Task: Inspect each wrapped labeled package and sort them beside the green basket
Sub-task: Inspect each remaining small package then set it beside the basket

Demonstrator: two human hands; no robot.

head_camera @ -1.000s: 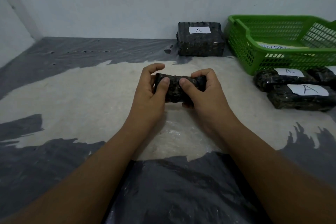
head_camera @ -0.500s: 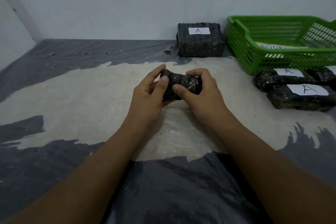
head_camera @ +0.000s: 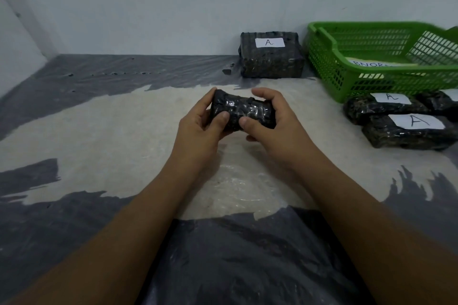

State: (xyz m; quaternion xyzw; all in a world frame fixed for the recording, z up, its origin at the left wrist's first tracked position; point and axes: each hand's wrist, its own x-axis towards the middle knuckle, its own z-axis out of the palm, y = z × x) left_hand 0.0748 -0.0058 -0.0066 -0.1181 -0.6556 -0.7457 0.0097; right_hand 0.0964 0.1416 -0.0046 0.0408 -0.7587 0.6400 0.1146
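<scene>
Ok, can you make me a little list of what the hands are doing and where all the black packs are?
left hand: grips the left end of the held package
right hand: grips its right end
held package: black shiny wrap, no label showing
green basket: far right, written paper inside
rear package: in front of the basket, labelled A
front package: touching the rear one, labelled A
wall package: left of the basket, labelled A

Pale back wall (head_camera: 148,7) was met by a left side wall (head_camera: 14,39), floor was covered by dark plastic sheeting (head_camera: 74,74), a worn pale patch (head_camera: 99,136) was lit evenly.
</scene>
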